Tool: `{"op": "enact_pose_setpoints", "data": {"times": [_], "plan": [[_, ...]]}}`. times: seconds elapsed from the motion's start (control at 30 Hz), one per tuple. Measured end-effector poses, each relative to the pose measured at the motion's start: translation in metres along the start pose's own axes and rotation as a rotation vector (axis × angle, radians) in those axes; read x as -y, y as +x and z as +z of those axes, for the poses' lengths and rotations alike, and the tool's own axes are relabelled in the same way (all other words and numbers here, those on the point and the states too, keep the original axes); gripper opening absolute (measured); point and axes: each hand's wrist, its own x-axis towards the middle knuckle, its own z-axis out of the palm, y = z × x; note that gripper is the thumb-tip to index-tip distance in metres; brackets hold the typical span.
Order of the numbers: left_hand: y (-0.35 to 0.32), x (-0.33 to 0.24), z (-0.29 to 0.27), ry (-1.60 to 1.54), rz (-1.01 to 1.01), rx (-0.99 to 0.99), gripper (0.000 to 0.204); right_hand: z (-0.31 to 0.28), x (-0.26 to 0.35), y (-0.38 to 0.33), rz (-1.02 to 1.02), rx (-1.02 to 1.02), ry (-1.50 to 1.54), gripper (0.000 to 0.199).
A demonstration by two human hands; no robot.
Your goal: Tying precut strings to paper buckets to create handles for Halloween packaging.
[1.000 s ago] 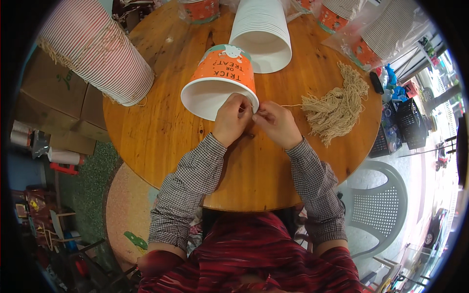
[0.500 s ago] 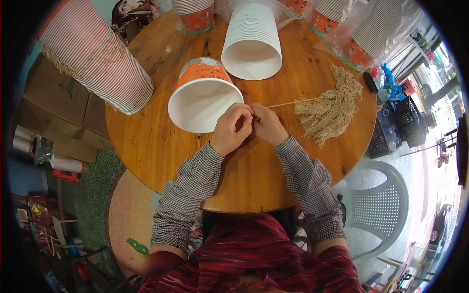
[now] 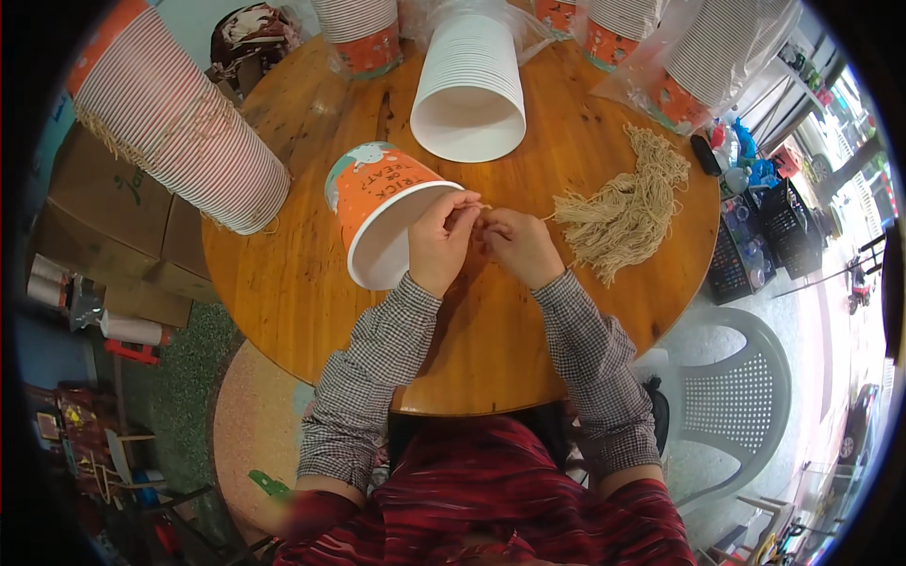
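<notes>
An orange printed paper bucket (image 3: 382,184) with a white inside lies tilted on its side, its mouth toward me. My left hand (image 3: 437,250) is closed at the right end of its rim, thumb and forefinger pinched together. Close beside it, my right hand (image 3: 519,247) pinches a thin strand of beige twine. A short bit of that strand shows between the two sets of fingertips; the exact spot where it meets the rim is hidden. To the right lies a loose bundle of twine (image 3: 628,212), and the strand runs toward it.
A nested stack of white buckets (image 3: 467,94) lies beyond my hands on the round wooden table (image 3: 311,311). A tall bucket stack (image 3: 189,123) leans at the left. More bagged stacks (image 3: 717,57) line the far edge. A grey plastic chair (image 3: 727,406) stands at right.
The orange bucket has turned and tilted, so its printed side shows more and its rim reaches my left fingers. My right hand has shifted slightly; the strand's length toward the bundle is shorter in view.
</notes>
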Motion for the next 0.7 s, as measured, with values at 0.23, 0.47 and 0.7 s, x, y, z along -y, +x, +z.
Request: {"op": "enact_pose_setpoints", "data": {"times": [0.23,0.47,0.7], "plan": [[-0.001,0.005,-0.001,-0.147,-0.126,-0.010,0.010,-0.010,0.025,-0.017,0.003,-0.094,-0.132,0.019],[-0.011,0.007,0.004,-0.039,0.126,0.034,0.015,-0.004,0.034,-0.018,-0.113,-0.184,-0.035,0.018],[-0.015,0.001,-0.002,0.046,0.070,0.180,0.012,-0.002,0.035,-0.020,-0.115,-0.206,-0.052,0.010]]}}
